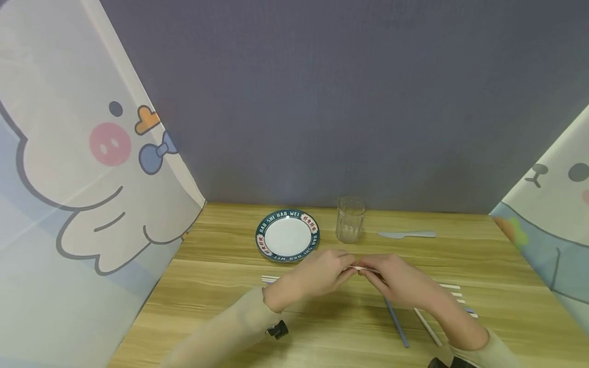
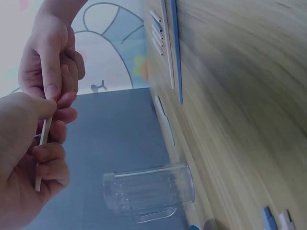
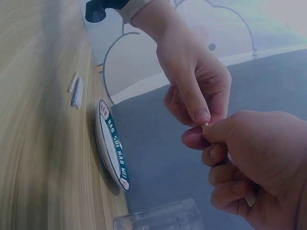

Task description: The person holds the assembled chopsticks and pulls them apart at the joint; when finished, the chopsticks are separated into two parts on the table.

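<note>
In front of me, both hands meet above the table around a thin white stick [image 1: 357,268]. My left hand [image 1: 325,271] pinches one part of it between thumb and fingers. My right hand [image 1: 391,276] pinches it right beside, the two sets of fingertips nearly touching. The left wrist view shows the white stick [image 2: 44,136] running along the left palm under curled fingers. Much of the stick is hidden by fingers. Below the right hand lie a blue-purple stick [image 1: 397,322] and another white stick [image 1: 428,327] on the table.
A plate with a dark green lettered rim [image 1: 262,240] and a clear glass mug [image 1: 349,225] stand toward the back. A pale knife [image 1: 407,234] lies right of the mug. Several sticks lie at the left [image 1: 269,278] and right [image 1: 453,287]. A grey partition [image 1: 322,112] rises behind.
</note>
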The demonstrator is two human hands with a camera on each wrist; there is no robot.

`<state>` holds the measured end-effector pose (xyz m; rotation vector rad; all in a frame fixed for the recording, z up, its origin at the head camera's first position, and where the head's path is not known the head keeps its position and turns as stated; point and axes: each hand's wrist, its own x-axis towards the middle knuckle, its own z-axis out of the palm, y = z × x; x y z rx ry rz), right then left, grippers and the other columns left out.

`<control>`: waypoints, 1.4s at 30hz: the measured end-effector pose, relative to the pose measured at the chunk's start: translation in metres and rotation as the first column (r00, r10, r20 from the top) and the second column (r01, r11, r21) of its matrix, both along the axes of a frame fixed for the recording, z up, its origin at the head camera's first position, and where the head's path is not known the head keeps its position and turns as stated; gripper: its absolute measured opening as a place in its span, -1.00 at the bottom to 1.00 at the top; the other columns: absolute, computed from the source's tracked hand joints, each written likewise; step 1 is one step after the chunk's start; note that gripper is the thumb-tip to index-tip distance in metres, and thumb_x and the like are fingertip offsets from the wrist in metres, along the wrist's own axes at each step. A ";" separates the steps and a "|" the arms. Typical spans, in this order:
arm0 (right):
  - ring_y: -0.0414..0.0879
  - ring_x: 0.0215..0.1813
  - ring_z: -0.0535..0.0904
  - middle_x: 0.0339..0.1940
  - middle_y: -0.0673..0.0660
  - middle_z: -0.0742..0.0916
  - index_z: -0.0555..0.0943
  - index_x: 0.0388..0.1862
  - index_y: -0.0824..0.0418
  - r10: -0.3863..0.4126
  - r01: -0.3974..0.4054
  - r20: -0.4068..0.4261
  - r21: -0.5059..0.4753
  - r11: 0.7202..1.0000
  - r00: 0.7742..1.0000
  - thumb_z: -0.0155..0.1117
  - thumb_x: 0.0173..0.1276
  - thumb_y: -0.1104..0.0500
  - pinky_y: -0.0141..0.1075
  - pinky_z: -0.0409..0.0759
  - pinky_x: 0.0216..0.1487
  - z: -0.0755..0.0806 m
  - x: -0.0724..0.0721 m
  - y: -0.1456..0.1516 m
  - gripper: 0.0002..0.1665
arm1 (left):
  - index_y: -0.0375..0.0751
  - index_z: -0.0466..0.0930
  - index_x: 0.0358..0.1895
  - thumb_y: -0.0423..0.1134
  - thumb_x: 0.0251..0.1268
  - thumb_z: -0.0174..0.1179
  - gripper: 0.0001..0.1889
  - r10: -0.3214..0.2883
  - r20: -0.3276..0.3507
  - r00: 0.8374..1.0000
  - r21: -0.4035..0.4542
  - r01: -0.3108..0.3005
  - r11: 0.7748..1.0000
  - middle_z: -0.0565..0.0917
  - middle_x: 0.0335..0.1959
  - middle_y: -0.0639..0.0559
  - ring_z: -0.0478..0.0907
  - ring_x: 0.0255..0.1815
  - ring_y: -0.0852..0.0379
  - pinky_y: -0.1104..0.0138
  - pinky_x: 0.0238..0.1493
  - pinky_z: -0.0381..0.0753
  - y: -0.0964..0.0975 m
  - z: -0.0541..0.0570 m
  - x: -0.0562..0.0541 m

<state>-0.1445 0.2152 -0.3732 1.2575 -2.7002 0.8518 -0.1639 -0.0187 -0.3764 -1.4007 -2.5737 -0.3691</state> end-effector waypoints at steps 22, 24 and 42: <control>-0.52 -0.42 0.29 -0.39 -0.27 0.59 0.64 -0.18 -0.09 0.098 -0.099 -0.102 -0.006 0.995 0.990 0.22 0.63 0.26 -0.55 0.42 -0.36 -0.002 -0.008 -0.002 -0.77 | -0.08 0.80 -0.12 -0.18 0.67 0.15 -0.77 -0.054 0.104 0.993 0.086 0.045 0.995 0.85 -0.21 0.13 0.74 -0.23 0.34 0.67 -0.21 0.58 -0.009 0.002 0.002; -0.52 -0.39 0.33 -0.36 -0.27 0.63 0.67 -0.15 -0.07 0.110 -0.112 -0.113 -0.005 0.994 0.987 0.23 0.62 0.27 -0.55 0.45 -0.34 -0.002 -0.008 -0.001 -0.78 | -0.09 0.79 -0.14 -0.18 0.67 0.15 -0.77 -0.067 0.112 0.992 0.092 0.056 0.994 0.84 -0.23 0.13 0.72 -0.24 0.34 0.66 -0.20 0.57 -0.010 0.001 0.001; -0.53 -0.37 0.40 -0.26 -0.20 0.75 0.74 -0.02 0.05 0.124 -0.133 -0.184 -0.039 0.990 0.975 0.30 0.52 0.37 -0.60 0.50 -0.30 0.000 -0.010 0.005 -0.75 | -0.16 0.82 0.03 -0.22 0.65 0.16 -0.76 -0.081 0.167 0.983 0.167 0.053 0.985 0.87 -0.12 0.04 0.78 -0.17 0.29 0.70 -0.14 0.60 -0.010 0.002 0.002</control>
